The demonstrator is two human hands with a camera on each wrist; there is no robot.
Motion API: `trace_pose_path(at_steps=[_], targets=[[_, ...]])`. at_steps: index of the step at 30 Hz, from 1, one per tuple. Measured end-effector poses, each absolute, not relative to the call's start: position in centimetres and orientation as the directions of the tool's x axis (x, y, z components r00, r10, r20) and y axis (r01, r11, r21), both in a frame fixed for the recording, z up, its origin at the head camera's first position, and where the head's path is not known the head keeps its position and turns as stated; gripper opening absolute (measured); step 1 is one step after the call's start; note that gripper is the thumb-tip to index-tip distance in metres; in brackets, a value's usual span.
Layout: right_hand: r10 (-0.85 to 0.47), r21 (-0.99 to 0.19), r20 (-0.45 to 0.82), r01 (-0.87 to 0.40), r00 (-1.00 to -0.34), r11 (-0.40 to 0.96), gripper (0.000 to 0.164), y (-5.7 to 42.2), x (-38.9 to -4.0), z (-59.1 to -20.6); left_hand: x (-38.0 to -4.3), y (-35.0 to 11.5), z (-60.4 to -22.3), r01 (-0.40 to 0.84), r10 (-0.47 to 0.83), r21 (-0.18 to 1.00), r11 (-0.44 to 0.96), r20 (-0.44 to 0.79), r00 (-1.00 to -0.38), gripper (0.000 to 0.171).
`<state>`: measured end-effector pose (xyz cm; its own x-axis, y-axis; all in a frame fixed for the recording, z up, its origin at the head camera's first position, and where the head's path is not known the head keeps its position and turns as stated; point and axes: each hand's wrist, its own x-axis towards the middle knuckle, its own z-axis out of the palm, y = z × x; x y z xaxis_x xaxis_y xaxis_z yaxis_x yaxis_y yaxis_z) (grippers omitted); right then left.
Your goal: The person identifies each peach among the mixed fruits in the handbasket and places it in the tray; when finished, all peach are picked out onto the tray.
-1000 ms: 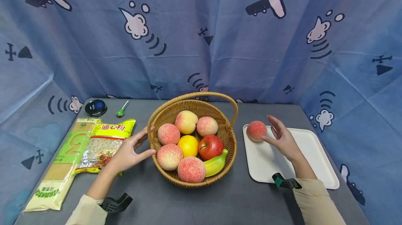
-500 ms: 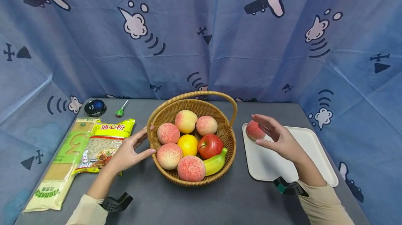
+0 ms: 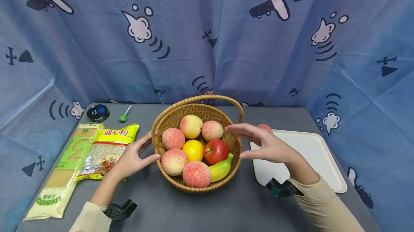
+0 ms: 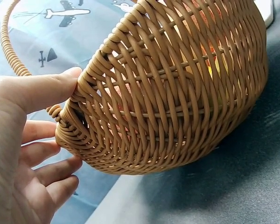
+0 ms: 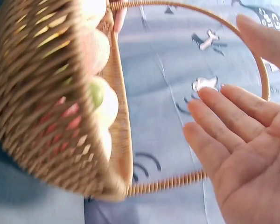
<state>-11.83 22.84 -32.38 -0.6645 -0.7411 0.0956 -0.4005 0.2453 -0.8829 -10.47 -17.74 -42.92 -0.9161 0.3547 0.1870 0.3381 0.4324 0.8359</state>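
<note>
The wicker basket (image 3: 237,162) stands mid-table and holds several peaches (image 3: 197,174), a red apple (image 3: 216,151), a round yellow fruit (image 3: 193,150) and a green-yellow banana (image 3: 221,169). My left hand (image 3: 130,160) touches the basket's left side; in the left wrist view its thumb lies at the woven rim (image 4: 100,63), with the other fingertips at the side near the handle's foot. My right hand (image 3: 270,145) holds nothing, fingers and thumb spread at the right rim. Behind that hand, one peach (image 3: 265,127) shows only its top. In the right wrist view the palm (image 5: 249,149) faces the basket.
A white tray (image 3: 312,153) lies at the right. At the left lie a yellow pasta bag (image 3: 108,151) and a long noodle pack (image 3: 61,174). Behind them sit a round dark container (image 3: 98,112) and a green lollipop (image 3: 123,117). A blue curtain (image 3: 181,19) encloses the table.
My right hand has moved left, away from the peach at the tray's corner, to the basket's right rim. The left hand stays at the basket's left side.
</note>
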Motion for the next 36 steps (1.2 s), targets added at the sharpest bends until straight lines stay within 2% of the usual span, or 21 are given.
trace_pose_path(at_steps=[12,25,36], targets=[[-0.913,-0.889,-0.104,-0.375,-0.394,0.263,0.061,16.8,-15.0,-31.0,-10.5,-17.9,-43.2,0.326,0.349,0.84,0.434,0.177,-0.92,0.069],[-0.906,-0.837,-0.402,-0.347,-0.135,0.423,0.061,12.2,-17.1,-32.8,-10.4,-17.6,-42.7,0.329,0.348,0.841,0.43,0.181,-0.92,0.069],[-0.864,-0.78,-0.493,-0.386,-0.104,0.492,0.064,11.1,-17.2,-33.4,-10.4,-17.6,-42.8,0.328,0.343,0.842,0.428,0.184,-0.921,0.068]])
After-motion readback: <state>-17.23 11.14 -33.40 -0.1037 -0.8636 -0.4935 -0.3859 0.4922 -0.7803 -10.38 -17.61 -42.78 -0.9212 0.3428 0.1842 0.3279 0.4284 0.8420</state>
